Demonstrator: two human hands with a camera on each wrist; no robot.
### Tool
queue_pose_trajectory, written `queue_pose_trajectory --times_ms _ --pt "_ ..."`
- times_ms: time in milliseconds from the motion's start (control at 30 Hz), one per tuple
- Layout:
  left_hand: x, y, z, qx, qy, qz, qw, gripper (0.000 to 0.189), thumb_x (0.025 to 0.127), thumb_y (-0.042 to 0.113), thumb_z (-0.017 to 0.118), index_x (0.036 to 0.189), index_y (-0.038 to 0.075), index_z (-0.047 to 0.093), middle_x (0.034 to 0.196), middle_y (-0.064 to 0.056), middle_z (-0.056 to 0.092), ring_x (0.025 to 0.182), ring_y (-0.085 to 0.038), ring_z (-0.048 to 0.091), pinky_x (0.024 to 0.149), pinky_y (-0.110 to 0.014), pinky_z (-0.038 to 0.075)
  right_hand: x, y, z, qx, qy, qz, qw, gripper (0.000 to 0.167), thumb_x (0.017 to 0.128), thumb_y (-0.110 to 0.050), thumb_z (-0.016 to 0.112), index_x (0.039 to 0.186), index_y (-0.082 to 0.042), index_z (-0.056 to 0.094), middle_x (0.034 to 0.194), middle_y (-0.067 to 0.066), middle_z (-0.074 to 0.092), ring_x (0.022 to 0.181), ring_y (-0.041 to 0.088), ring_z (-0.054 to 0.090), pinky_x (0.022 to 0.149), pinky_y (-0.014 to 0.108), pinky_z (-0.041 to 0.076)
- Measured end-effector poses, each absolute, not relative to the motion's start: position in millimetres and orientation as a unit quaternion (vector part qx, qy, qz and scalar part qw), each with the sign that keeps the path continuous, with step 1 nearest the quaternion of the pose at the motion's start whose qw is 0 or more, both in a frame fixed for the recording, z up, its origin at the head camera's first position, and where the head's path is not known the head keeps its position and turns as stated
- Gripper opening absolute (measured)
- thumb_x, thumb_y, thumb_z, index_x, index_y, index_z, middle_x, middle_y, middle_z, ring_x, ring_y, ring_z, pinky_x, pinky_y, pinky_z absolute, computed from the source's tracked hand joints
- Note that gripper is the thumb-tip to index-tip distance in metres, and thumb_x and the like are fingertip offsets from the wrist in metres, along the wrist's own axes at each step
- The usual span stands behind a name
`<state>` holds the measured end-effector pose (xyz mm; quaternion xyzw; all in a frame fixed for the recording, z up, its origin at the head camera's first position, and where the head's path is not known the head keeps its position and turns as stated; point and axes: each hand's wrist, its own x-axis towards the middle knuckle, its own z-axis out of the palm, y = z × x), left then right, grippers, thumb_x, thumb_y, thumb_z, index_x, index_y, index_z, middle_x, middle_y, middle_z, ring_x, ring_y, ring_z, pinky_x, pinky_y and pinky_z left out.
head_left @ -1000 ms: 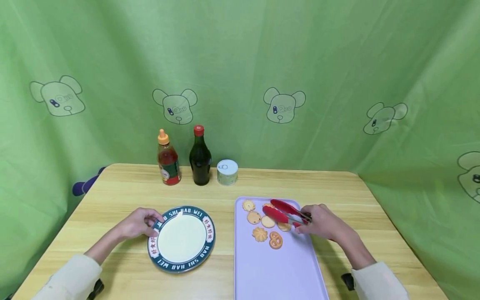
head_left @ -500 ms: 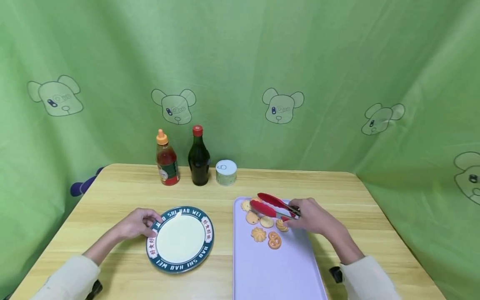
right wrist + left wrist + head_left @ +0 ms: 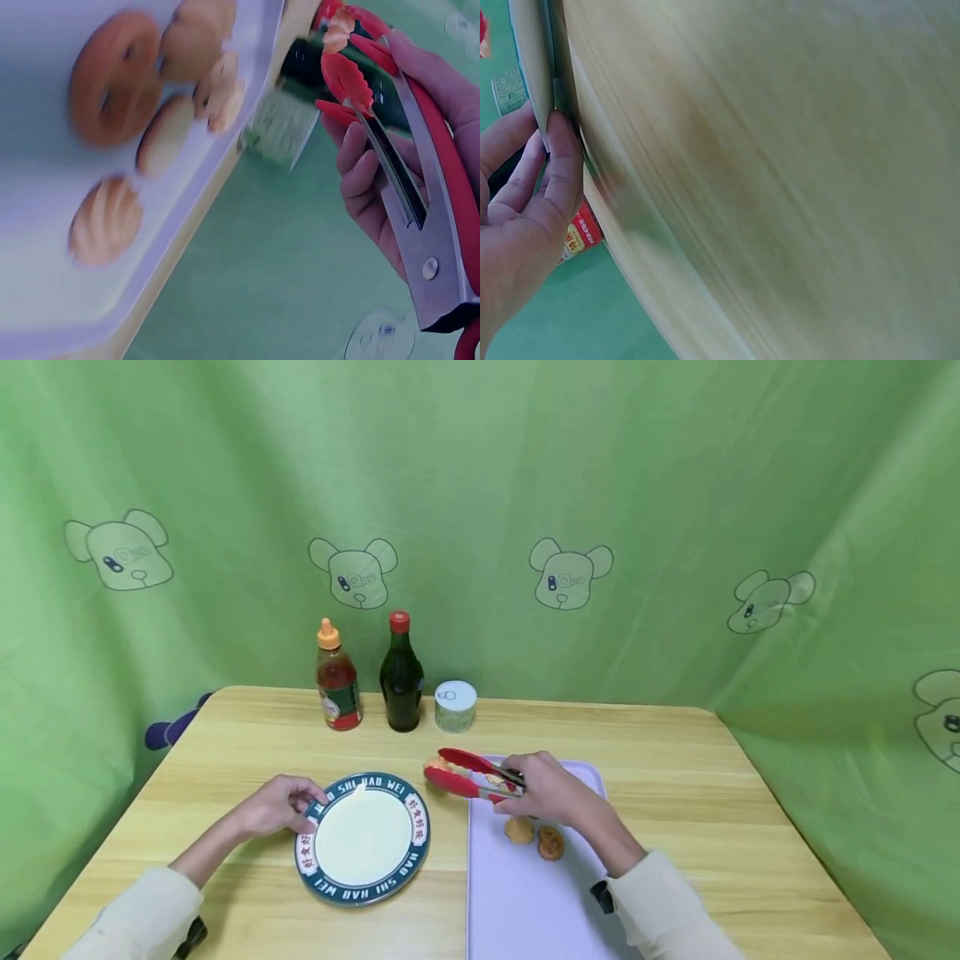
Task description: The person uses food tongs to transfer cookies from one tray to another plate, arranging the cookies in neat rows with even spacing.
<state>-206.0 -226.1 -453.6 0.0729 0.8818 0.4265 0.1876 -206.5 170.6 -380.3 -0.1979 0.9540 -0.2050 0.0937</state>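
In the head view my left hand (image 3: pixel 277 808) pinches the left rim of a white plate (image 3: pixel 363 843) with a dark green lettered border. The left wrist view shows thumb and fingers on both faces of the plate's edge (image 3: pixel 534 60). My right hand (image 3: pixel 547 789) grips red-tipped metal tongs (image 3: pixel 480 777), reaching left over the far end of a lilac tray (image 3: pixel 517 906). Between the tong tips is a small golden cookie (image 3: pixel 340 28), held just right of the plate. A pretzel-shaped cookie (image 3: pixel 551 842) and a flower-shaped cookie (image 3: pixel 518 830) lie on the tray; the right hand hides others.
Along the table's back stand a sauce bottle (image 3: pixel 338 681) with an orange cap, a dark bottle (image 3: pixel 401 681) with a red cap and a small can (image 3: pixel 454 707). A green curtain (image 3: pixel 480 510) hangs behind the wooden table (image 3: pixel 690 777).
My right hand has swung the tongs left from above the tray's cookies toward the plate, carrying a cookie in the tips. My left hand has stayed on the plate's rim.
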Motion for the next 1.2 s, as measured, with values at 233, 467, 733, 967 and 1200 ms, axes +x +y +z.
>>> queue_pose_trajectory --times_ms 233,467,733,967,1200 --pt "-206 -226 -453 0.081 0.877 0.434 0.190 0.039 0.069 -0.001 0.076 0.106 -0.001 0.064 0.096 -0.010 0.061 0.083 -0.019 0.054 0.070 -0.027 0.051 -209 131 -389 -0.242 0.941 -0.208 0.114 0.052 0.076 -0.032 0.078 0.117 -0.004 0.062 0.085 0.004 0.061 0.065 0.011 0.047 0.050 0.021 0.039" --pt "-204 -226 -452 0.075 0.879 0.431 0.189 0.039 0.068 -0.002 0.076 0.105 -0.001 0.064 0.096 -0.010 0.060 0.083 -0.020 0.054 0.072 -0.029 0.051 -206 101 -398 -0.271 0.939 -0.185 0.105 0.049 0.075 -0.032 0.078 0.114 -0.005 0.063 0.071 0.002 0.054 0.058 0.009 0.040 0.046 0.020 0.032" --pt "-206 -226 -453 0.070 0.879 0.431 0.191 0.038 0.069 -0.001 0.076 0.105 0.000 0.064 0.096 -0.010 0.060 0.084 -0.019 0.053 0.071 -0.027 0.051 -202 79 -403 -0.280 0.941 -0.155 0.110 0.062 0.075 -0.040 0.078 0.123 -0.006 0.060 0.110 0.005 0.066 0.082 0.008 0.053 0.066 0.018 0.045" --pt "-205 -227 -452 0.077 0.878 0.431 0.191 0.039 0.069 -0.001 0.076 0.106 -0.001 0.063 0.097 -0.010 0.060 0.083 -0.020 0.053 0.071 -0.029 0.051 -202 69 -403 -0.282 0.942 -0.142 0.109 0.062 0.075 -0.039 0.078 0.124 -0.006 0.059 0.108 0.005 0.066 0.080 0.009 0.052 0.067 0.020 0.046" --pt "-204 -226 -451 0.076 0.877 0.436 0.190 0.039 0.069 -0.002 0.075 0.106 -0.001 0.064 0.097 -0.010 0.060 0.083 -0.020 0.053 0.071 -0.029 0.051 -200 66 -404 -0.270 0.948 -0.124 0.118 0.067 0.073 -0.041 0.079 0.126 -0.007 0.057 0.114 0.006 0.065 0.089 0.009 0.057 0.079 0.023 0.053"
